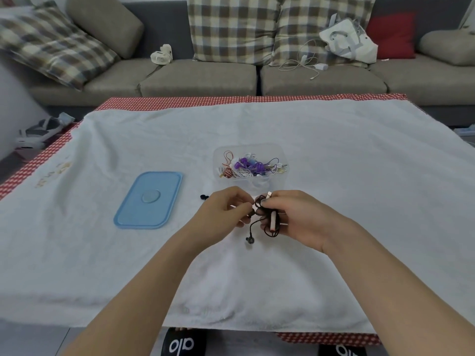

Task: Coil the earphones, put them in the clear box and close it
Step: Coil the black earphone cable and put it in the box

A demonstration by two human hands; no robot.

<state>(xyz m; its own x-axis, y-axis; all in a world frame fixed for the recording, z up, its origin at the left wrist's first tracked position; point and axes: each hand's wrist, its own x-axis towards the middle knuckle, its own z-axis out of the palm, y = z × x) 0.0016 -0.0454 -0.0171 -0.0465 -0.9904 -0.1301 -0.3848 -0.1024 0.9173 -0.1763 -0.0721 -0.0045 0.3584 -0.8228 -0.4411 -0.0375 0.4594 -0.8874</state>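
Right now both hands pinch the black earphones (267,222): right hand (298,217) grips the coiled bundle, left hand (226,209) nips the cord end beside it. Bundle's long axis runs roughly vertical. Clear box (250,164) sits open just beyond, nearer the right hand; blue lid (149,200) lies left.

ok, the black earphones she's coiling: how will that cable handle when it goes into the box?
Probably floppy: a loose end of the black earphones droops from the right hand with an earbud dangling. The coil will likely spring open if released, since the left hand pinches it too. Seems very light; the clear box already holds several similar bundles.
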